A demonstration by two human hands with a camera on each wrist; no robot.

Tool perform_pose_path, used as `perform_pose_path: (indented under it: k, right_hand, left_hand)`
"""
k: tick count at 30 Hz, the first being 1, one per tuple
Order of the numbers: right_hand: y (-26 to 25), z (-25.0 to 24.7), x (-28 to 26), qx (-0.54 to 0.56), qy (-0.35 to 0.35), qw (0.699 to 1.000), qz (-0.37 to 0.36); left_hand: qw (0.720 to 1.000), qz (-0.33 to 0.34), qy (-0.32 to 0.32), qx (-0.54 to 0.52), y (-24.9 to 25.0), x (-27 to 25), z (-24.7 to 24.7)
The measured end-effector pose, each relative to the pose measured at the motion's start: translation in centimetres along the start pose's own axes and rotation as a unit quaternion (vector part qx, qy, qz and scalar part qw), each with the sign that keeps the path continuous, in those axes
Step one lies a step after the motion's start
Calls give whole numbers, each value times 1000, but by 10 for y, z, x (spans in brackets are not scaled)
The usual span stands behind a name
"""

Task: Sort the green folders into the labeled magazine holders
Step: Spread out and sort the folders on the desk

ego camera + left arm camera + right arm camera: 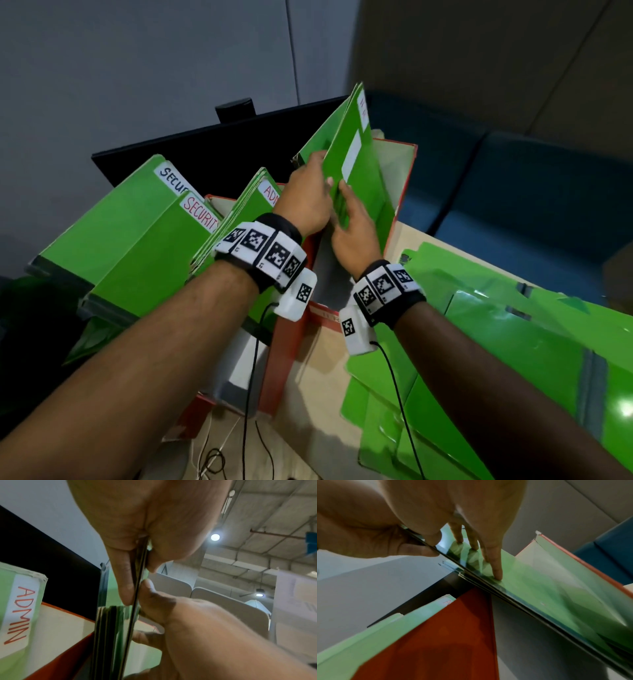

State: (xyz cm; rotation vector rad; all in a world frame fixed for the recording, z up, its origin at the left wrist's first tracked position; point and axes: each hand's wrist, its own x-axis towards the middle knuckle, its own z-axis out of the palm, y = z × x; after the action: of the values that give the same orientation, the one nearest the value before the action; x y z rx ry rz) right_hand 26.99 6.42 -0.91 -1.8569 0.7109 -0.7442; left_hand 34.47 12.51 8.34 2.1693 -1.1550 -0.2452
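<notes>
A green folder [356, 164] with a white label stands tilted in the right red magazine holder [406, 178], behind it more green folders. My left hand [310, 195] pinches its near edge [137, 588] between thumb and fingers [124, 582]. My right hand [351, 222] holds the same folder [530, 582] just below, thumb on one side and straight fingers [496, 568] pressed on its face. Folders marked ADMIN [246, 212] fill the middle red holder [287, 342]. Folders marked SECURITY [137, 240] lean at the left.
Several loose green folders [496, 359] lie spread on the wooden table [318, 394] at the right. A black monitor [205, 147] stands behind the holders, and a blue sofa [513, 192] is beyond the table. Cables [246, 411] trail from my wrists.
</notes>
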Motion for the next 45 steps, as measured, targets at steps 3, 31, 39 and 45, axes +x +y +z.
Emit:
perform_pose_path:
  k: [3, 31, 39, 45]
  right_hand:
    - [12, 7, 7, -23, -20, 999, 21]
    - [82, 22, 45, -264, -142, 953, 41]
    - [39, -56, -27, -151, -91, 975, -135]
    - [111, -146, -108, -242, -84, 967, -11]
  left_hand:
    - [998, -25, -48, 25, -6, 12, 12]
    - [978, -40, -129, 160, -14, 21, 39]
    - [991, 56, -103, 66, 16, -4, 68]
    - [974, 137, -176, 28, 22, -51, 131]
